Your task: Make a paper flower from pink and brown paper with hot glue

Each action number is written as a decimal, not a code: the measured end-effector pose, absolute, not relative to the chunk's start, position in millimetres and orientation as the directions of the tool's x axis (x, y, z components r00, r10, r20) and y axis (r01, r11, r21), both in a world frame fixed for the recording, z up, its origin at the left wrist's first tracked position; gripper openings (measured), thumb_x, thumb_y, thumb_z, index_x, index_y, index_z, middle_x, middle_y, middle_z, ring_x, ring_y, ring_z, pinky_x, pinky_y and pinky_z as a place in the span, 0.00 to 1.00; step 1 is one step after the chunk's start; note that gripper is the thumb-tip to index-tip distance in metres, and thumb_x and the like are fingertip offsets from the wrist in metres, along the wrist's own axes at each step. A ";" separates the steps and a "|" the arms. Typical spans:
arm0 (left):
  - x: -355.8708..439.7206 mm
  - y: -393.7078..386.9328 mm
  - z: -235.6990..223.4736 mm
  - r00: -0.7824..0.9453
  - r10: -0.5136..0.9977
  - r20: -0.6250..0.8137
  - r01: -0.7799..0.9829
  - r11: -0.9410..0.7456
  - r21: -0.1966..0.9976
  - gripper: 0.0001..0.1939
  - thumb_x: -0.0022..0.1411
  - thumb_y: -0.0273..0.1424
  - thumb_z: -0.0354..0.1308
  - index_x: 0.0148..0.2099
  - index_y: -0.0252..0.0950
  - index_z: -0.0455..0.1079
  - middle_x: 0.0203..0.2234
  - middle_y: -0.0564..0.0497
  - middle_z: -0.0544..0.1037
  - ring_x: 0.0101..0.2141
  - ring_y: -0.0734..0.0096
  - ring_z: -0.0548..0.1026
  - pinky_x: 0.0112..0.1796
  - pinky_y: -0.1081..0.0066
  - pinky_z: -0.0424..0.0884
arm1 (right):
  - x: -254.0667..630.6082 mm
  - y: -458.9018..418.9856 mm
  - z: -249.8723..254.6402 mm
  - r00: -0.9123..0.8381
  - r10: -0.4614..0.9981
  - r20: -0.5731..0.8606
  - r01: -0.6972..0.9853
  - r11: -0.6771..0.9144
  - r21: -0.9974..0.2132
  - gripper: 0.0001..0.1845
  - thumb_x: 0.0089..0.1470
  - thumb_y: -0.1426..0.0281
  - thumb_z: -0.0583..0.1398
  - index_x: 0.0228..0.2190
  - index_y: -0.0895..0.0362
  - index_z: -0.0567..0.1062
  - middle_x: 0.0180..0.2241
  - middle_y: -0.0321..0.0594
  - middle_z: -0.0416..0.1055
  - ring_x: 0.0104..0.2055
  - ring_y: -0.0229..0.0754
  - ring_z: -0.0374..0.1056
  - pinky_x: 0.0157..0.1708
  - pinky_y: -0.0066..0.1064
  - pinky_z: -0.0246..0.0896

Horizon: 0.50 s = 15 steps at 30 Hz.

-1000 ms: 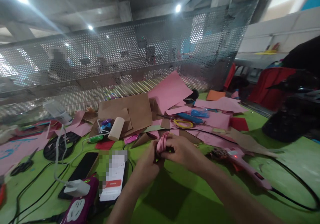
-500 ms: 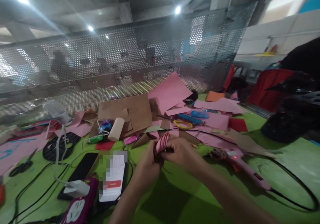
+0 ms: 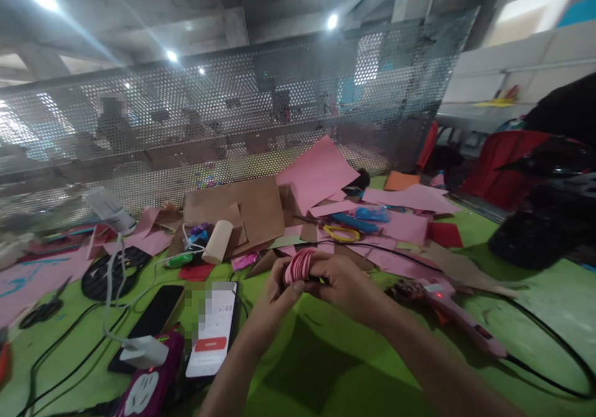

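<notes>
One green tabletop (image 3: 316,395) is bounded at the far side by a grey perforated metal screen (image 3: 223,119); bare surface is left between the forearms (image 3: 423,349). Room is limited at right by a pink corded gun-shaped tool (image 3: 459,318), at left by a flat white-lit phone (image 3: 216,324). By the curled left hand (image 3: 269,299) and the pinching right hand (image 3: 344,283), a small pink layered roll (image 3: 300,267) is held above the tabletop.

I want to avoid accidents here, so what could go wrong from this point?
The pink glue gun shows a lit red light, so it may be hot and could burn the right hand if it strays there. The layered pink roll, held between that hand and the left hand, might spring loose if either slackens.
</notes>
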<state>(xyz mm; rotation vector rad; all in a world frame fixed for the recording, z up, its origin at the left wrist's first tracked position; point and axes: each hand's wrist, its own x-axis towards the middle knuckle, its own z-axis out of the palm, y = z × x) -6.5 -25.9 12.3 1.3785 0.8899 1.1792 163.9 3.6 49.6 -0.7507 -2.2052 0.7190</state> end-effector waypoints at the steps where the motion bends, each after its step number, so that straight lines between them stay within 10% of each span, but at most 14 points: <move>1: -6.2 -26.4 13.1 0.218 0.964 0.154 -0.055 -0.146 0.988 0.19 0.63 0.41 0.56 0.53 0.39 0.65 0.44 0.48 0.72 0.42 0.65 0.70 0.41 0.71 0.66 | 163.8 4.6 48.3 -0.596 0.678 0.429 0.297 0.683 -0.667 0.05 0.55 0.72 0.63 0.27 0.55 0.79 0.33 0.39 0.75 0.39 0.44 0.70 0.43 0.33 0.64; 15: -5.6 -17.2 3.6 0.190 0.975 0.114 -0.134 -0.089 0.987 0.21 0.60 0.43 0.54 0.50 0.36 0.65 0.25 0.55 0.67 0.23 0.74 0.61 0.26 0.73 0.56 | 170.4 7.4 53.6 -0.635 0.667 0.389 0.294 0.675 -0.677 0.07 0.58 0.72 0.62 0.34 0.53 0.82 0.40 0.40 0.77 0.44 0.43 0.72 0.44 0.32 0.64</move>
